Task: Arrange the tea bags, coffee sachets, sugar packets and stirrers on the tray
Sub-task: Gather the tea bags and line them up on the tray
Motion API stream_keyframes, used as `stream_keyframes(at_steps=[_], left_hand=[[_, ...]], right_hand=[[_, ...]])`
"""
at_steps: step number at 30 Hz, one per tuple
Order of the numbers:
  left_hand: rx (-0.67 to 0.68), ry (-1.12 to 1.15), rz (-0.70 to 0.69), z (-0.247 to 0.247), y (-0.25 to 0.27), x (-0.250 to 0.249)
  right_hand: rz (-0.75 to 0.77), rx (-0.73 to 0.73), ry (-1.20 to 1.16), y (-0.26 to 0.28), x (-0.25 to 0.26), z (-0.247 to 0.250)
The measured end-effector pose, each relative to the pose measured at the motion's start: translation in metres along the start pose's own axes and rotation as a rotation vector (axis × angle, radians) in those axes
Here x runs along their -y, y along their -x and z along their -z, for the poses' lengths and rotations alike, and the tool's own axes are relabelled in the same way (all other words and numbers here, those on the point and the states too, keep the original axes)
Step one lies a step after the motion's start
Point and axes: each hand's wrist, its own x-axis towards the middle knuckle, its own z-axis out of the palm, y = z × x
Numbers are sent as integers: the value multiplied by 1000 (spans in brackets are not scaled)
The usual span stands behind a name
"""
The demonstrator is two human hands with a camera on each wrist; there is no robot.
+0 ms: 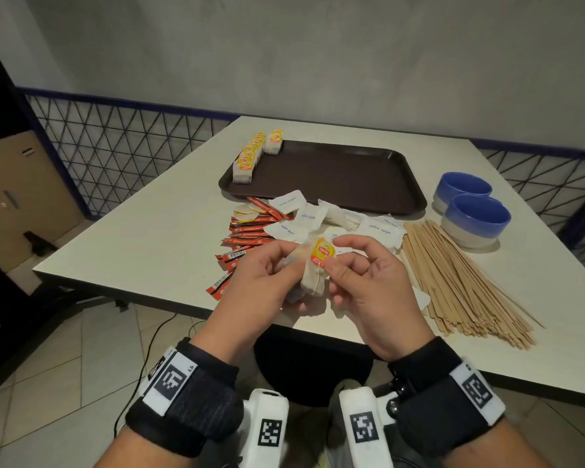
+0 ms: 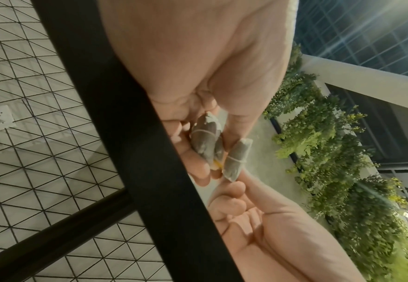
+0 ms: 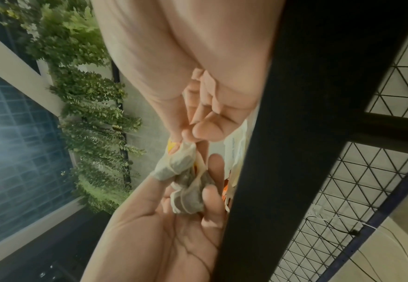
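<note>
Tea bags (image 1: 250,153) along tray (image 1: 335,184) edge

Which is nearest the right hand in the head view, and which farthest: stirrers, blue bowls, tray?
From the right hand:
1. Stirrers, just to its right on the table.
2. Blue bowls, farther right and back.
3. Tray, at the far side, tea bags lined along its left edge.

Matt brown plastic tray (image 1: 335,173); thin bare-wood stirrers (image 1: 460,278); porous paper tea bags (image 1: 313,278); glossy foil coffee sachets (image 1: 247,231); smooth pale desk (image 1: 142,238).
</note>
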Motion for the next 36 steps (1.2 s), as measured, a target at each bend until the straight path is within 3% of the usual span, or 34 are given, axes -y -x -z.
stream_keyframes(at_steps=[13, 22, 32, 36], left_hand=[[67, 179, 78, 14, 0, 0], [-20, 192, 66, 12, 0, -1], [29, -117, -13, 6, 1, 3], [20, -105, -27, 9, 1, 3]], right_hand=[[35, -53, 32, -3, -5, 3], [25, 67, -42, 1, -3, 8], [-8, 21, 9, -1, -3, 6], [-9, 24, 9, 1, -1, 4]])
